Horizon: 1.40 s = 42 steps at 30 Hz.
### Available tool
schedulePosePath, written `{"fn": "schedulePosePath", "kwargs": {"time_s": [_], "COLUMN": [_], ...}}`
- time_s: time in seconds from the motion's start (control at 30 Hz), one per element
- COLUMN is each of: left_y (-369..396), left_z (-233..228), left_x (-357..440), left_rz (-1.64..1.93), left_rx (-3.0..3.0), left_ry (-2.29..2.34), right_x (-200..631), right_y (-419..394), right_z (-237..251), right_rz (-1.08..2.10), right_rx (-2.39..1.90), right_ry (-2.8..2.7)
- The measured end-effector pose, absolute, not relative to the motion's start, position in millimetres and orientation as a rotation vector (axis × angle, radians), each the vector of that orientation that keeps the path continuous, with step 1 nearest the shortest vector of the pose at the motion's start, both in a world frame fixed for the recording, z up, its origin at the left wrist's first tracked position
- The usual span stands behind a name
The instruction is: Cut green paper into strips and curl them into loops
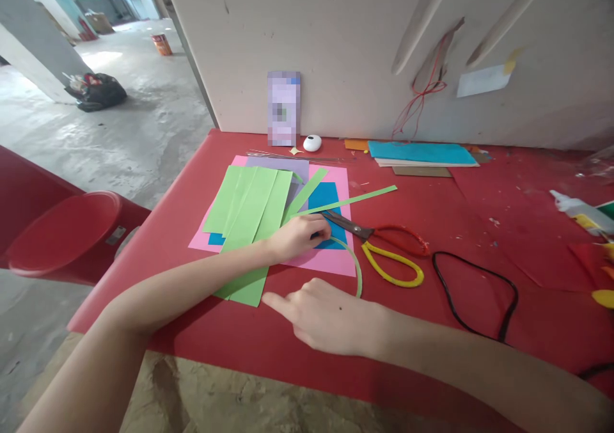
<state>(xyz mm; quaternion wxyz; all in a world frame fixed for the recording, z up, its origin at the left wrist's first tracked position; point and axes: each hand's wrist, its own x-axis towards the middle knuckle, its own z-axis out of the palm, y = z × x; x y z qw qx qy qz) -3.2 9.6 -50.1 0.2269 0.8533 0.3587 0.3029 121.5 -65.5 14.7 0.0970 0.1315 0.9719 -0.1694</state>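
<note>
My left hand is closed, its fingers pinching a thin green paper strip over the coloured sheets. From there the strip bows out to the right and runs down behind my right hand. The right hand is curled around the strip's other end, with the index finger stretched left; its grip is partly hidden. Wide green paper pieces lie overlapped beside and under my left arm. Another narrow green strip rests just beyond the left hand. Scissors with red and yellow handles lie open-bladed at its right.
A pink sheet lies on the red table. A phone leans on the wall near a white oval object. Blue folded paper, a black cord loop and a glue bottle lie rightward. A red bucket stands left.
</note>
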Motion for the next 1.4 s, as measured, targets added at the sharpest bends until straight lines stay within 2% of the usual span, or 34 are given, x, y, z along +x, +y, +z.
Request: {"fn": "schedulePosePath", "kwargs": {"time_s": [0.13,0.3,0.37,0.5,0.57,0.73,1.1,1.4], "left_y": [8,7,8,10,10,7,6,8], "left_z": [-46,-46,-49,-52,-51,-48,-49,-51], "left_x": [-5,-5,-4,-2,-2,-1,-3,-2], "left_rz": [0.816,0.823,0.848,0.854,0.859,0.843,0.793,0.839], "left_rx": [2.349,2.312,2.305,2.308,2.288,2.192,2.303,2.247], "left_ry": [0.975,0.953,0.981,1.022,1.054,1.171,1.147,1.174], "right_x": [124,134,140,152,158,177,203,211], "right_y": [-43,-2,15,40,47,55,49,28], "right_z": [33,65,71,73,70,60,44,51], "right_rz": [-0.767,-0.929,-0.773,-0.076,0.020,0.028,-0.214,-0.670], "right_rx": [0.631,0.883,0.993,1.207,1.283,1.425,1.563,1.365], "right_ry": [2.869,2.916,2.955,2.893,2.828,2.754,2.678,2.712]}}
